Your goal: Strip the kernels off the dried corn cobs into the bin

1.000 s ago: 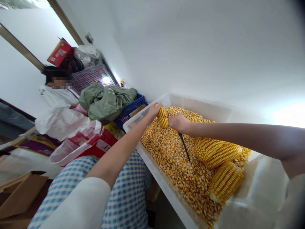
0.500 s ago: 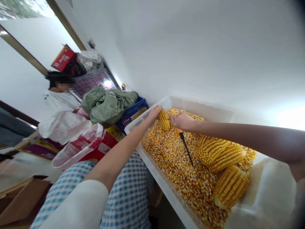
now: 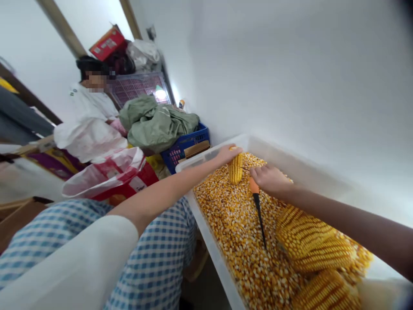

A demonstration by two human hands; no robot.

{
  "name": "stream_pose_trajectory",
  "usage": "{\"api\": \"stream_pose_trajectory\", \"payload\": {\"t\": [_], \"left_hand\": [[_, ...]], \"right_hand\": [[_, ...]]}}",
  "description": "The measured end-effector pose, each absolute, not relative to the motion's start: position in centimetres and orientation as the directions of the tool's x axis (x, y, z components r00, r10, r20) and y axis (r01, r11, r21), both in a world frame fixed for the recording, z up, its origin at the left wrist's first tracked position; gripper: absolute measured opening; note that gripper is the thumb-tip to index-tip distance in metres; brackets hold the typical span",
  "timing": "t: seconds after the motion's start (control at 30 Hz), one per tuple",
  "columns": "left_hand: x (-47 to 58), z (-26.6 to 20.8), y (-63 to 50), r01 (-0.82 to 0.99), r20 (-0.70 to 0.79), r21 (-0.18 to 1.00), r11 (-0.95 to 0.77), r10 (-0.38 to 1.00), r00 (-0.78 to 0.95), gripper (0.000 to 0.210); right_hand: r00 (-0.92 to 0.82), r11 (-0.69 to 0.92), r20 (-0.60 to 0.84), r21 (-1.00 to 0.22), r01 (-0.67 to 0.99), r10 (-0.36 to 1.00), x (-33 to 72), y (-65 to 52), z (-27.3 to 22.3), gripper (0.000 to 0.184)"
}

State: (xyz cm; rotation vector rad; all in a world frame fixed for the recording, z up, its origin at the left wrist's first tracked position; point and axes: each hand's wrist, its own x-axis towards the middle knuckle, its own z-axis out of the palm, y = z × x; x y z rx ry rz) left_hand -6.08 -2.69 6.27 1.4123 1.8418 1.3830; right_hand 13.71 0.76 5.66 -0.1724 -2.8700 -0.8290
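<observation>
My left hand (image 3: 229, 153) is closed around the upper end of a yellow corn cob (image 3: 235, 170), which stands tilted over loose kernels (image 3: 222, 206). My right hand (image 3: 270, 178) is closed just right of the cob. A thin dark metal shaft (image 3: 245, 169) sticks out of that fist toward the cob's side; the tool's handle is hidden in the fingers. Below this hand, a screwdriver (image 3: 257, 202) with an orange grip and black shaft lies on the kernels. Several whole cobs (image 3: 306, 232) lie in a pile under my right forearm.
A white plastic tub (image 3: 211, 249) holds the kernels and stands against the white wall (image 3: 274, 77). Left of it are a blue crate (image 3: 185, 144) with green cloth (image 3: 158, 125) on it and a red-and-white bag (image 3: 129, 174). Another person (image 3: 93, 94) sits beyond.
The camera view has shifted, so the tub and cobs appear lower and further right. My right hand has drawn slightly back from the cob, baring more of the thin shaft.
</observation>
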Motion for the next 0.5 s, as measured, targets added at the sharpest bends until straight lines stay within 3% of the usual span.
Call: {"api": "stream_pose_trajectory", "payload": {"t": [0.07,0.17,0.33,0.5], "left_hand": [[-6.5,5.9,-1.8,0.588,0.29,0.808,-0.038,0.894,-0.342,0.028],[-6.8,5.3,-0.3,0.635,0.312,0.771,-0.041,0.894,-0.322,0.031],[-6.7,4.3,0.8,0.575,0.126,0.811,0.109,0.927,-0.354,0.035],[-6.7,4.1,0.4,0.597,0.057,0.78,0.187,0.929,-0.365,0.039]], "right_hand": [[-0.976,0.841,0.202,0.511,0.18,0.086,13.7,1.2,5.0,0.019],[-0.959,0.835,0.264,0.501,0.229,0.105,13.7,2.0,3.6,0.024],[-0.939,0.837,0.335,0.49,0.242,0.075,13.6,2.8,1.4,0.026],[-0.922,0.861,0.385,0.454,0.229,0.043,13.3,2.7,0.1,0.026]]}}
